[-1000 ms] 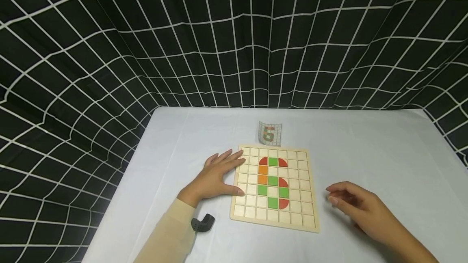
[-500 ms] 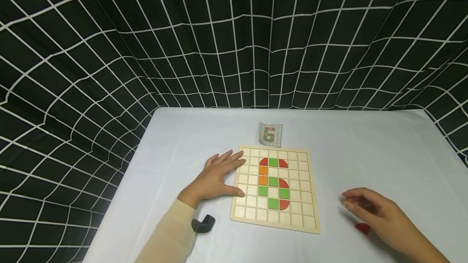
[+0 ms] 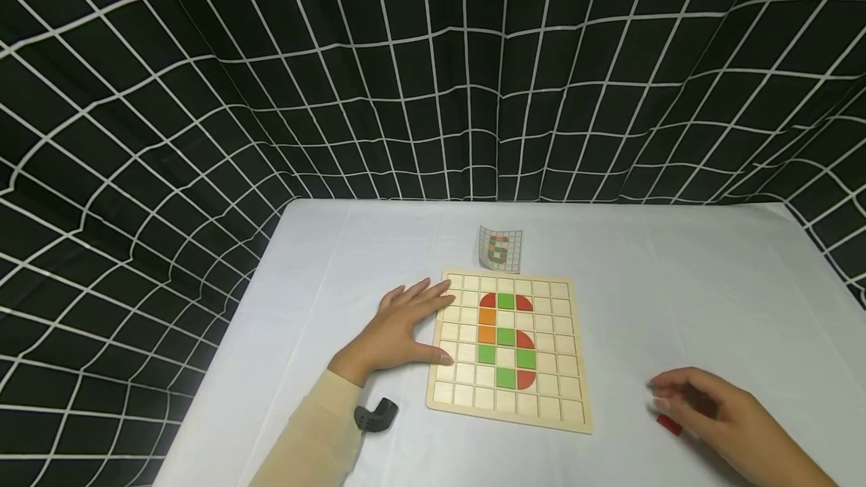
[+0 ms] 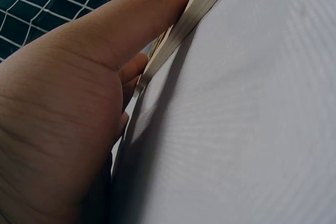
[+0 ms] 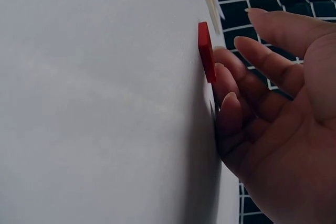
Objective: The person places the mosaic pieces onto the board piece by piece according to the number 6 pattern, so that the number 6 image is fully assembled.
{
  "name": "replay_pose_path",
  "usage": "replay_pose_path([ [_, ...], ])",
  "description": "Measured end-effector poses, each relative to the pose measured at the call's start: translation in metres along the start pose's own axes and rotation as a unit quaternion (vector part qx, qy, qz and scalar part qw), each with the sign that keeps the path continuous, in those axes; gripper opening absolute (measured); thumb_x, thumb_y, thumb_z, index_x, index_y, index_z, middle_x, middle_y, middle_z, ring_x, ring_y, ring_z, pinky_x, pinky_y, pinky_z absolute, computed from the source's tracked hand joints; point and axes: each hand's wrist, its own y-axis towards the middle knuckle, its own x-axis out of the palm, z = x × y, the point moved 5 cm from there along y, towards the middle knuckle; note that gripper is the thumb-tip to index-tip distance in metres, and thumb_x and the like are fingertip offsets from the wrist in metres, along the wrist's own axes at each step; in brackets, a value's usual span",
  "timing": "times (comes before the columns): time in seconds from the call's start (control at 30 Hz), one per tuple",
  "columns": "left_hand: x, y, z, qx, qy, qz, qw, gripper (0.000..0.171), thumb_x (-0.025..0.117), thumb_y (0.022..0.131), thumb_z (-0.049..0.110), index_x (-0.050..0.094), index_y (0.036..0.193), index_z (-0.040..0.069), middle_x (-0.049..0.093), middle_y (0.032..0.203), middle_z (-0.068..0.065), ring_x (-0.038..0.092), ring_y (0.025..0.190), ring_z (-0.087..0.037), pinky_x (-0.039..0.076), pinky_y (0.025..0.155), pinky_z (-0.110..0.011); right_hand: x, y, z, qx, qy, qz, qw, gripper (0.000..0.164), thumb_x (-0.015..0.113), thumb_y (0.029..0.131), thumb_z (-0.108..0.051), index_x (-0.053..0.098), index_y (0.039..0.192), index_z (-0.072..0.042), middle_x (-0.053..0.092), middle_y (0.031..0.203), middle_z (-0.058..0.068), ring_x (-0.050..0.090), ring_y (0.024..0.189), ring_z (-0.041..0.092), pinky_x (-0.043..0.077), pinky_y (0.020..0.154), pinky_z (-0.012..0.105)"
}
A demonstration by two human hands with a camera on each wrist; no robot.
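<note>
The left hand [image 3: 392,333] rests on the left edge of a wooden grid board [image 3: 501,413], fingers spread and thumb lying over the rim. In the left wrist view the thumb [image 4: 131,17] presses along the board's side. Set in the board are red quarter-round tiles [image 3: 524,302], green square tiles [image 3: 506,377] and orange square tiles [image 3: 486,316]. To the right of the board, the right hand [image 3: 720,415] is low over the cloth beside a loose red piece [image 3: 669,424]. In the right wrist view its curved fingers [image 5: 226,80] are right at the red piece, thumb and index apart.
A small printed card [image 3: 501,249] with a coloured grid pattern lies behind the board, slightly curled. A black angled object [image 3: 376,415] is by the left sleeve [image 3: 314,427]. White cloth covers the table [image 3: 649,269]; a black grid curtain [image 3: 433,74] stands around it.
The right hand has moved right and toward the front, away from the board. The red piece has come into view beneath it. The left hand has stayed in place.
</note>
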Motion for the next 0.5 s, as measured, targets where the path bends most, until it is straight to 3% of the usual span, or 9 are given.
replay_pose_path([
  [0.23,0.0,0.0,0.0,-0.001,0.002,-0.001,1.0,0.104,0.09,0.08,0.064,0.048,0.167,0.025,0.028,0.177,0.011,0.015,0.165,-0.021,0.003,0.129,-0.052,0.002,-0.004,0.01,0.026,-0.034,-0.017,0.999,0.04,0.088,0.095,-0.038,0.077,0.118,-0.007,0.074,0.115,0.004,0.063,0.096,0.018,0.057,0.075,0.023],
  [0.33,0.0,0.0,0.0,-0.002,0.002,-0.003,1.0,0.104,0.09,0.08,0.065,0.048,0.167,0.025,0.028,0.177,0.013,0.014,0.165,-0.02,0.002,0.129,-0.052,0.002,-0.006,0.015,0.028,-0.042,-0.018,0.999,0.04,0.092,0.091,-0.031,0.077,0.117,-0.006,0.075,0.114,0.005,0.064,0.097,0.022,0.058,0.076,0.024],
  [0.5,0.0,0.0,-0.001,0.0,0.002,-0.001,1.0,0.104,0.09,0.08,0.065,0.049,0.166,0.025,0.028,0.177,0.012,0.015,0.164,-0.02,0.003,0.129,-0.053,0.004,-0.013,0.023,0.026,-0.046,-0.026,0.998,0.036,0.094,0.087,-0.02,0.077,0.117,-0.008,0.074,0.114,0.003,0.064,0.094,0.017,0.056,0.073,0.018],
])
